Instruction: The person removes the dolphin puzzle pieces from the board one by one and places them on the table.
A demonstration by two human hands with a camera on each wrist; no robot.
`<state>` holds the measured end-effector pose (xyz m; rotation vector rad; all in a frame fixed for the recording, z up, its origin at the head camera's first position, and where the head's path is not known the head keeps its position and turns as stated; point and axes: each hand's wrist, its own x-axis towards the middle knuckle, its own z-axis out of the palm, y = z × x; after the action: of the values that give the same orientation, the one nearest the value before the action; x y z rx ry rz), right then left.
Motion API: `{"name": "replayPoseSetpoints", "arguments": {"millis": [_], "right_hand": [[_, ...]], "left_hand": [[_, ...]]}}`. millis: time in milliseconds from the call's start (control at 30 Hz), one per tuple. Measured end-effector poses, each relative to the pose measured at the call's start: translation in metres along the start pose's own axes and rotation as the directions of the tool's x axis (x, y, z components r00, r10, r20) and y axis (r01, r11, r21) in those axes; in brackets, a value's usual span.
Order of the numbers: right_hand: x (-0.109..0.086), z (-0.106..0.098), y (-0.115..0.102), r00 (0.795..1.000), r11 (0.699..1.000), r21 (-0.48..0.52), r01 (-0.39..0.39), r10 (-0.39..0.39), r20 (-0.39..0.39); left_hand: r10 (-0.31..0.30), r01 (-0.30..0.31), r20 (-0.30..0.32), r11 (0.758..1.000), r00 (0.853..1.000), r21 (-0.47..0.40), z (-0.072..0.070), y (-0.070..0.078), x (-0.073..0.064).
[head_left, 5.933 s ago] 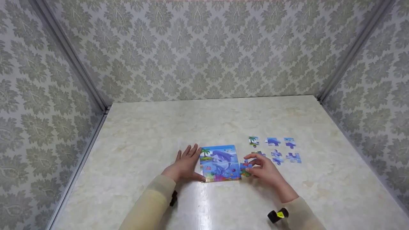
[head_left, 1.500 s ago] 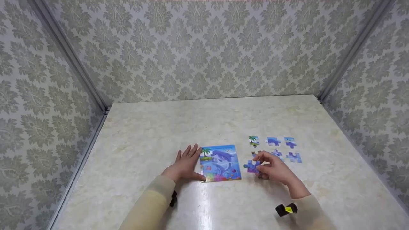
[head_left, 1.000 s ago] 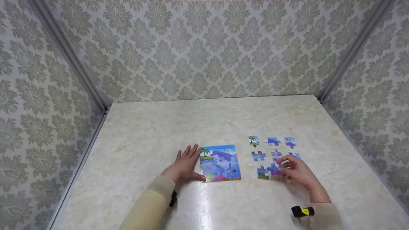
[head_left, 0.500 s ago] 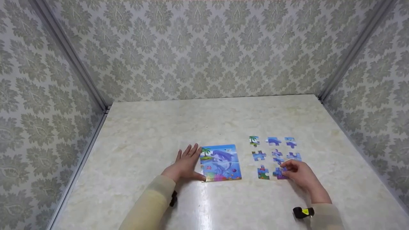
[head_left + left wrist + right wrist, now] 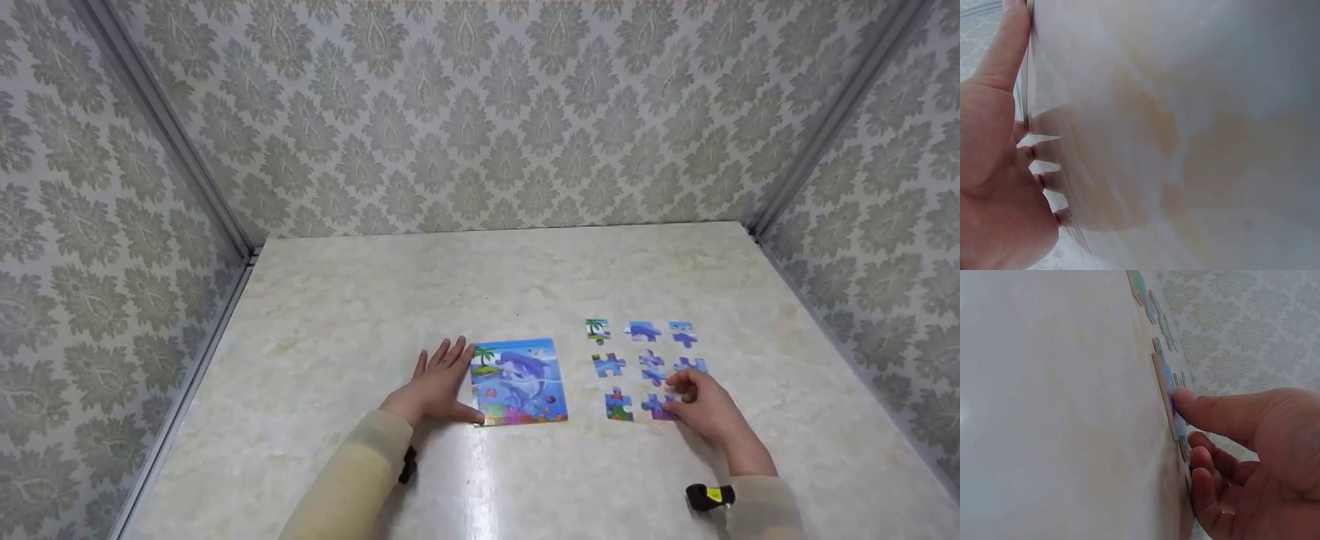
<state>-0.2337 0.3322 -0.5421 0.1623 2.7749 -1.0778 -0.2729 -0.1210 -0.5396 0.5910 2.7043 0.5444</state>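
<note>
The left hand [image 5: 433, 394] lies spread on the table, its thumb at the lower left corner of a dolphin picture puzzle board [image 5: 519, 382]. From below, the left wrist view shows the same hand [image 5: 999, 152] with fingers extended. The right hand [image 5: 709, 412] pinches a blue and purple jigsaw piece [image 5: 657, 406] that lies at the bottom of a spread of pieces. In the right wrist view the right thumb [image 5: 1185, 400] presses on the piece's face [image 5: 1163, 382], and the other fingers curl at its far side. To its left lies a green and red jigsaw piece [image 5: 619, 405].
Several more jigsaw pieces lie in rows behind, including a palm tree piece [image 5: 598, 330], a dolphin piece [image 5: 643, 331] and a middle-row piece [image 5: 609, 365]. The pale marbled table [image 5: 420, 292] is bounded by patterned walls [image 5: 465, 112] at the back and sides.
The right hand has carried the blue and purple piece from beside the board rightward to the bottom row. The green and red piece also shifted right. The left hand stays put.
</note>
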Motion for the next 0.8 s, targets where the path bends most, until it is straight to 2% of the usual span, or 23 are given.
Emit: {"name": "replayPoseSetpoints", "arguments": {"millis": [200,333,567,800], "right_hand": [[0.0,0.0,-0.016,1.0,0.999,0.042,-0.015,0.015,0.011],[0.002,0.006,-0.032,1.0,0.996,0.085,0.002,-0.004,0.027],[0.008,0.023,-0.058,0.992,0.983,0.152,0.102,-0.112,0.059],[0.015,0.05,-0.085,0.982,0.965,0.214,0.148,-0.17,0.088]], "left_hand": [[-0.006,0.006,0.0,1.0,1.0,-0.005,0.001,0.0,0.0],[-0.015,0.015,-0.004,1.0,1.0,-0.003,0.001,0.0,0.001],[-0.013,0.013,-0.009,1.0,1.0,-0.008,0.0,0.002,-0.001],[-0.014,0.014,-0.009,1.0,1.0,-0.007,0.0,0.001,-0.001]]}}
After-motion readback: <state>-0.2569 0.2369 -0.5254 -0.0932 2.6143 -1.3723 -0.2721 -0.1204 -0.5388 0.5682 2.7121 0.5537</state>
